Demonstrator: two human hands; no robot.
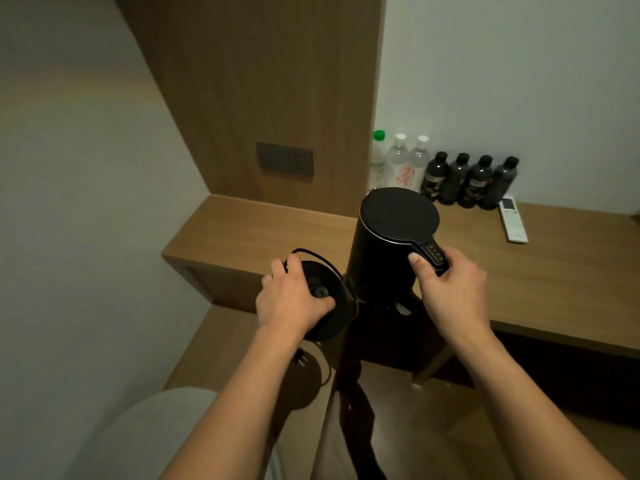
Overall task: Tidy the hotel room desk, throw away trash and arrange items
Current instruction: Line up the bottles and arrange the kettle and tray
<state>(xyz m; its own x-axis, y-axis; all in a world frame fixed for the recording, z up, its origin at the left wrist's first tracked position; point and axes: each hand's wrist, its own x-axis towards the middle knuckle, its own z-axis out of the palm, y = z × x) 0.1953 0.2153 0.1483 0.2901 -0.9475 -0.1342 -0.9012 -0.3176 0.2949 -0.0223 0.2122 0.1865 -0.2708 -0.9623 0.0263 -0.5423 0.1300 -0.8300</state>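
Your right hand (450, 282) grips the kettle (391, 244) by its handle above the desk (519, 271) edge; your left hand (294, 299) holds the base (325, 299) left of it. Set the base flat first, then seat the kettle squarely.

A wooden desk (519, 271) runs from a left corner to the right edge of view. Its left part, below a wall socket (284, 159), is bare wood, open for a hand to pass. A tall wood panel (270, 81) walls off that corner behind. Along the back wall stand three clear bottles (398, 161) and four dark bottles (471, 180) in a tight row, blocking the rear. A white remote (513, 220) lies just beside the dark bottles. In front of the row, the right stretch of desk is bare. A black kettle (391, 244) and its base (329, 299), both held at the front edge, block the middle approach.
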